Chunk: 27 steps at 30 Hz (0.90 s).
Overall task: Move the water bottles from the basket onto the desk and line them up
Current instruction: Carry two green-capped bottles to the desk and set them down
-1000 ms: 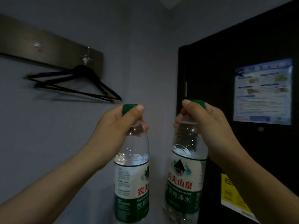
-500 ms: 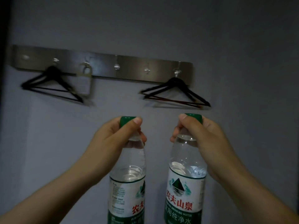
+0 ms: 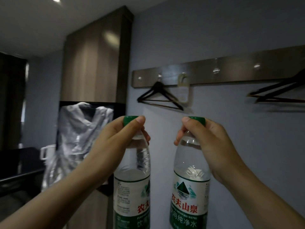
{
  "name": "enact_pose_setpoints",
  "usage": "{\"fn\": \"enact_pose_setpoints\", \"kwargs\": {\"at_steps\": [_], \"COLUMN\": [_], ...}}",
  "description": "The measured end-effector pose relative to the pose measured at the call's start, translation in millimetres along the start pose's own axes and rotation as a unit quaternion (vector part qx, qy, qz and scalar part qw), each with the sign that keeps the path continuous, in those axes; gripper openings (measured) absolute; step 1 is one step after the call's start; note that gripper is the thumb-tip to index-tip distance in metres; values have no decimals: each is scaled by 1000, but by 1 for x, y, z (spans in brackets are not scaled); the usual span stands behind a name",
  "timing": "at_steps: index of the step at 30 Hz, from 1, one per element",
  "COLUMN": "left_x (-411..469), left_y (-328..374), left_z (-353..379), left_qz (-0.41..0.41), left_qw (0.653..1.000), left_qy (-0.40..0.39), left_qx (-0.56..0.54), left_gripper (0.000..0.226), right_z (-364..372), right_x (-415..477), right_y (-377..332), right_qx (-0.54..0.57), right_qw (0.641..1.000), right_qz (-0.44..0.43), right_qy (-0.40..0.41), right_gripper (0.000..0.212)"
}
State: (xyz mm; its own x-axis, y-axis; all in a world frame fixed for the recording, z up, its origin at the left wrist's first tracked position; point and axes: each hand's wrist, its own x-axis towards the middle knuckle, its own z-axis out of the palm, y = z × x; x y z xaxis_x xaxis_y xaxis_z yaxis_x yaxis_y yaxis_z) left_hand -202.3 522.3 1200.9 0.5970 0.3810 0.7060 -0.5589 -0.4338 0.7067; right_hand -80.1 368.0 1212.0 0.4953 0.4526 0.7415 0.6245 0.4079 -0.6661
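Two clear water bottles with green caps and white-and-green labels hang upright in the air in front of me. My left hand (image 3: 115, 142) is closed around the neck and cap of the left bottle (image 3: 132, 187). My right hand (image 3: 209, 144) grips the neck and cap of the right bottle (image 3: 189, 192) the same way. The bottles are side by side and apart, with a gap between them. Their bases run off the bottom of the frame. Neither the basket nor the desk top shows clearly.
A grey wall ahead carries a metal hook rail (image 3: 214, 75) with black hangers (image 3: 158, 98). At left stands a wooden cabinet (image 3: 92, 63) with a clear plastic bag (image 3: 77, 138) in a dark opening. A dark surface (image 3: 19, 162) lies at far left.
The view has swung left: the door and poster are gone, the hook rail slid to the right, and the cabinet and dark surface came into sight. Both hands kept their grip on the bottles.
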Motion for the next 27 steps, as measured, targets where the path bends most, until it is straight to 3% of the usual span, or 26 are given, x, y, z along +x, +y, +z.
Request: {"fn": "enact_pose_setpoints", "kwargs": {"at_steps": [11,23,27], "left_x": [2,47,74], "left_y": [-23,-105,-130], "left_z": [-201,-326,-362], "left_qz": [-21,-34,-32], "left_qw": [993,974,965], "left_qy": [67,150,180], "left_qx": [99,164,188], "left_gripper": [47,35,42], "right_z": [211,352,396], "right_x": [52,143,182], "right_y": [60,169,206], "right_qx": [95,129,128], "right_qw": [992,979,975], "right_qz": [4,-18,-32], "right_qy": [-79,-154,-181], "right_gripper": [31,34,40]}}
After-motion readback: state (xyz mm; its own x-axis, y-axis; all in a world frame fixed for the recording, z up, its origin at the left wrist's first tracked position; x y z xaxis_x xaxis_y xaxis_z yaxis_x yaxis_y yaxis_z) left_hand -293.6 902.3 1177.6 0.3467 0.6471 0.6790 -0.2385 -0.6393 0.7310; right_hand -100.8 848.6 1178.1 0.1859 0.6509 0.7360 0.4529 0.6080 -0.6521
